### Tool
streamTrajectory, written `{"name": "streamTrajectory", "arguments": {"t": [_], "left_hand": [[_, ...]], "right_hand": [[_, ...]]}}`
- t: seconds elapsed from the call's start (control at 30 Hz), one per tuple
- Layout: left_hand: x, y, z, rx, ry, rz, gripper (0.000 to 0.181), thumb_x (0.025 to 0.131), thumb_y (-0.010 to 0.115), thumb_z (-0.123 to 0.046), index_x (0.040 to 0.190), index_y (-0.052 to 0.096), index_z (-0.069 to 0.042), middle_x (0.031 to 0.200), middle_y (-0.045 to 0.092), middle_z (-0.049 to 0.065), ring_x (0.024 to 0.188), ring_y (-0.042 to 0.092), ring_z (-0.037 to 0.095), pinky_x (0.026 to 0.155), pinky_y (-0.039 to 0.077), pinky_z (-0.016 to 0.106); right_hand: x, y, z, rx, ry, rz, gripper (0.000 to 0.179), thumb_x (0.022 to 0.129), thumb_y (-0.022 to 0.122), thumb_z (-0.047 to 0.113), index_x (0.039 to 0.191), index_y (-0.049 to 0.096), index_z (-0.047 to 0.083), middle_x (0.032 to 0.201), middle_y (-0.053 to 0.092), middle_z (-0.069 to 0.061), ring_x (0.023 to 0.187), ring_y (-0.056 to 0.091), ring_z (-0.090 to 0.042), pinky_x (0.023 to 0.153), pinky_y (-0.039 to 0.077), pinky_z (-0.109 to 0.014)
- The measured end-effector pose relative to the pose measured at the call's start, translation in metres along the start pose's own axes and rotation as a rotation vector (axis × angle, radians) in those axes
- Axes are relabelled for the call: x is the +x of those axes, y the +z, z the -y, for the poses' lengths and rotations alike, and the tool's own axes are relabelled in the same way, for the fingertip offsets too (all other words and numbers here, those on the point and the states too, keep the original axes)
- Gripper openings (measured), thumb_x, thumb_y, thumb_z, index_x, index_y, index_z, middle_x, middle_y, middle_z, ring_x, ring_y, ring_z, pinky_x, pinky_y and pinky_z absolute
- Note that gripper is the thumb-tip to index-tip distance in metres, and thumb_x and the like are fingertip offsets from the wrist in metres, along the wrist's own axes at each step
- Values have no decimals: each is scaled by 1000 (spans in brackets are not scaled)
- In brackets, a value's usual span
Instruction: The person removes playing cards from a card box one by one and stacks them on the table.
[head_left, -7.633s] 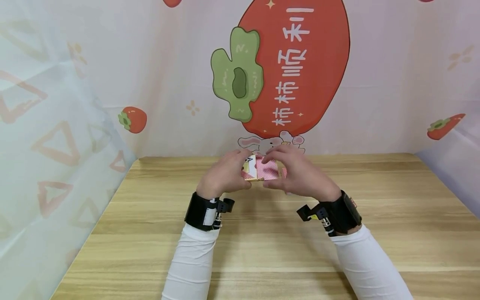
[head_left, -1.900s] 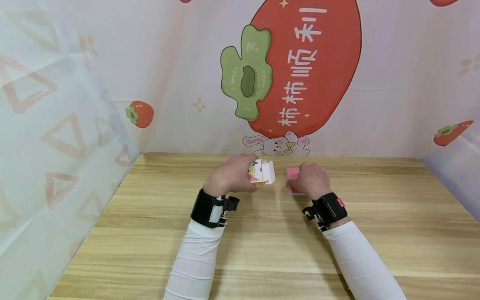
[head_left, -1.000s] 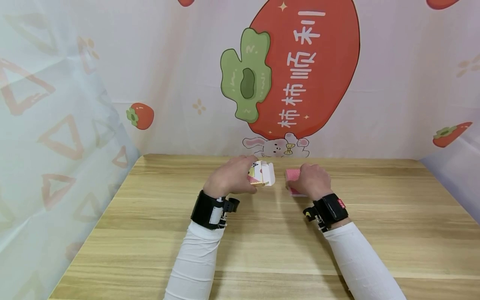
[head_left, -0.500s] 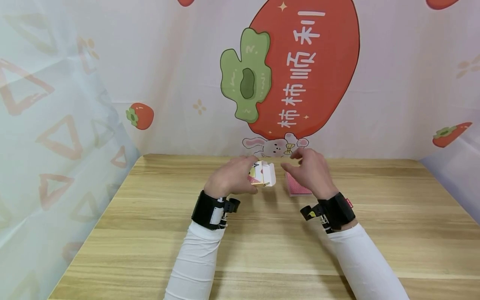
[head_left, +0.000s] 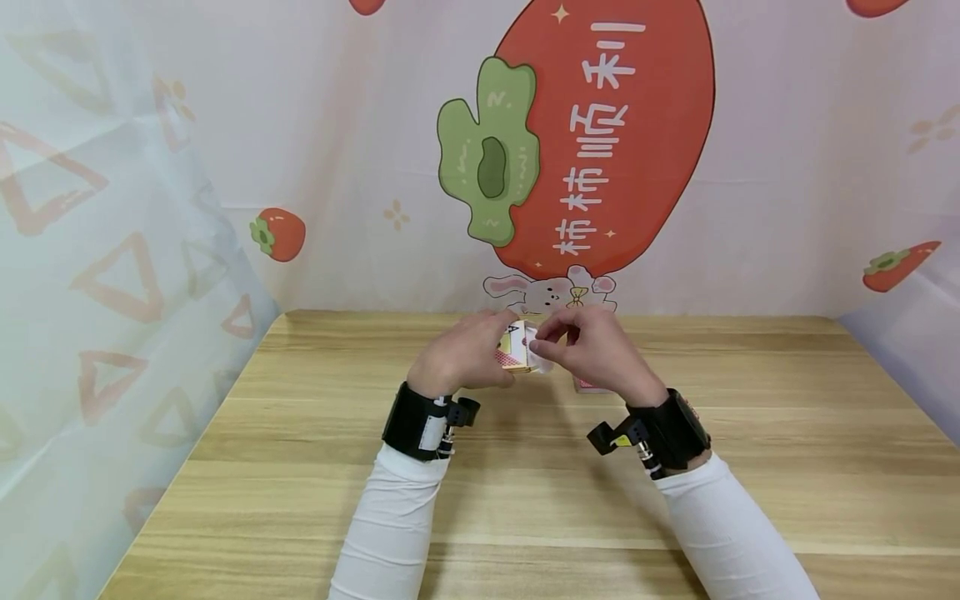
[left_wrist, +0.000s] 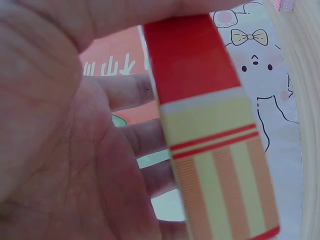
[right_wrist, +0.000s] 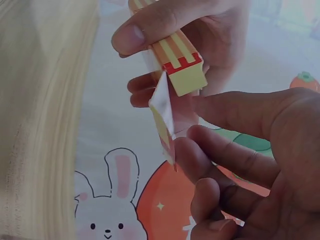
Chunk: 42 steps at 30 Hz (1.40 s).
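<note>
A small playing-card box (head_left: 513, 347) with an ace printed on its face is held above the table by my left hand (head_left: 457, 354). In the left wrist view the box's red and striped narrow side (left_wrist: 210, 125) lies between thumb and fingers. The white end flap (right_wrist: 164, 112) hangs open at the box's end in the right wrist view. There the thumb and index finger of my right hand (right_wrist: 250, 150) pinch at this flap; their exact contact is partly hidden. A red-backed deck of cards (head_left: 588, 387) lies on the table, mostly covered by my right hand in the head view.
The wooden table (head_left: 300, 500) ends at the back against a printed cloth (head_left: 360, 150) with a large persimmon and a rabbit. Each wrist carries a black strap with a small camera (head_left: 467, 410).
Over the last second my right hand has lifted off the deck and moved left to the box's flap. The deck stays on the table. My left hand keeps its hold on the box.
</note>
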<state>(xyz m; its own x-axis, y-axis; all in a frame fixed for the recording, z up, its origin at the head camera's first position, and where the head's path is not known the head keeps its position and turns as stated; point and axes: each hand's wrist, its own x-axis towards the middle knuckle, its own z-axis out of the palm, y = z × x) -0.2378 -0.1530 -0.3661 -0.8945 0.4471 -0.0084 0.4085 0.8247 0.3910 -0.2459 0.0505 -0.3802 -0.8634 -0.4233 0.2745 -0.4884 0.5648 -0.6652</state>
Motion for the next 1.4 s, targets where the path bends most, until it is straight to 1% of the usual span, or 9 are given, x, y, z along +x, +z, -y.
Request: {"name": "streamTrajectory", "arguments": {"t": [0.17,0.33,0.5,0.67,0.9,1.07,1.23,1.4], "left_hand": [[0,0,-2,-2,30,-21,74,74,88,-16,139,52,-9,113,64,7,97,56,20,83,48,33],[1,1,-4,6,74,-39,76,73,91,-18,138,53,-10,111,62,3,98,55,20,83,48,33],[3,2,-5,22,89,-49,72,72,91,-18,134,55,-12,108,61,2,97,55,19,82,48,32],[4,3,-5,25,87,-52,71,72,91,-18,133,56,-12,108,61,2,97,55,19,82,48,31],[5,4,-6,63,113,-71,65,71,91,-17,126,58,-12,104,61,2,95,55,18,81,48,31],[4,5,-7,62,108,-74,66,71,91,-17,129,58,-11,106,61,2,96,55,18,83,47,31],[4,4,-8,53,119,-79,69,72,90,-18,133,58,-11,109,61,2,97,55,18,83,48,31],[3,3,-10,53,127,-84,68,72,90,-18,132,58,-11,108,61,2,98,55,18,83,48,30]], "right_hand": [[1,2,-3,15,43,20,10,87,81,20,87,77,11,81,67,0,70,54,-21,61,44,-32],[2,3,-6,29,95,34,14,89,79,19,82,74,8,77,65,-3,69,55,-21,60,46,-32],[1,3,-6,24,136,50,19,90,79,22,76,74,8,72,64,-2,70,54,-22,57,44,-31],[2,3,-6,25,141,68,20,91,77,20,76,76,7,70,65,-2,69,53,-21,57,41,-30],[1,2,-5,5,147,94,19,92,74,18,79,77,5,68,65,-2,59,48,-18,52,35,-28],[1,3,-4,-14,158,92,22,92,74,20,75,75,7,66,63,-2,55,48,-17,50,35,-28],[0,4,-3,-20,162,78,24,89,74,18,67,71,7,61,61,0,51,49,-16,48,37,-28],[0,4,-3,-9,183,89,25,90,73,18,67,71,7,62,62,-1,50,49,-16,47,35,-27]]}}
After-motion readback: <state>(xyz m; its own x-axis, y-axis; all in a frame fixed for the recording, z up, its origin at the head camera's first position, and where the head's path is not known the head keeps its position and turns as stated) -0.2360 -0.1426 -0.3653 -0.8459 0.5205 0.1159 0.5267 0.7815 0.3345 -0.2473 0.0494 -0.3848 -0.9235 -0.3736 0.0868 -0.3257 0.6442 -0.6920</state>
